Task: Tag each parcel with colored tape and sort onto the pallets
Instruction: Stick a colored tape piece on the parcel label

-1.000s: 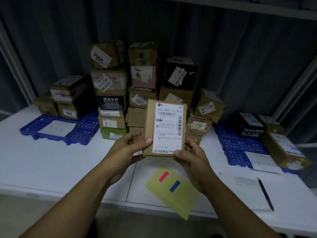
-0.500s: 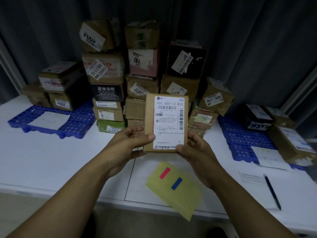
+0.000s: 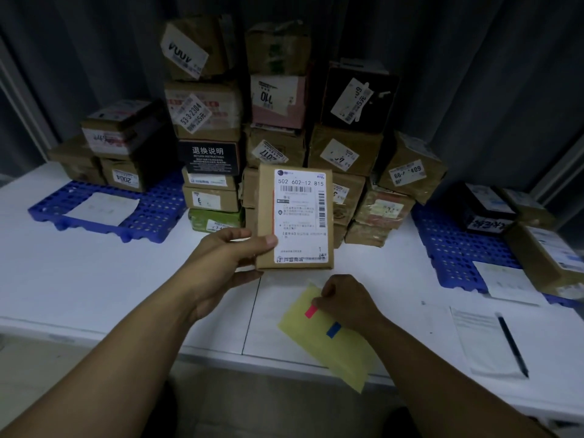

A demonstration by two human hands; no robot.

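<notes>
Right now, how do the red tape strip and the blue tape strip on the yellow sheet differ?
The red tape strip lies higher on the yellow sheet; the blue tape strip lies lower and further right. The right hand appears to pinch the red strip's top end; the blue one is not held. Both are short, tilted alike, on the same sheet. The left hand holds the parcel.
</notes>
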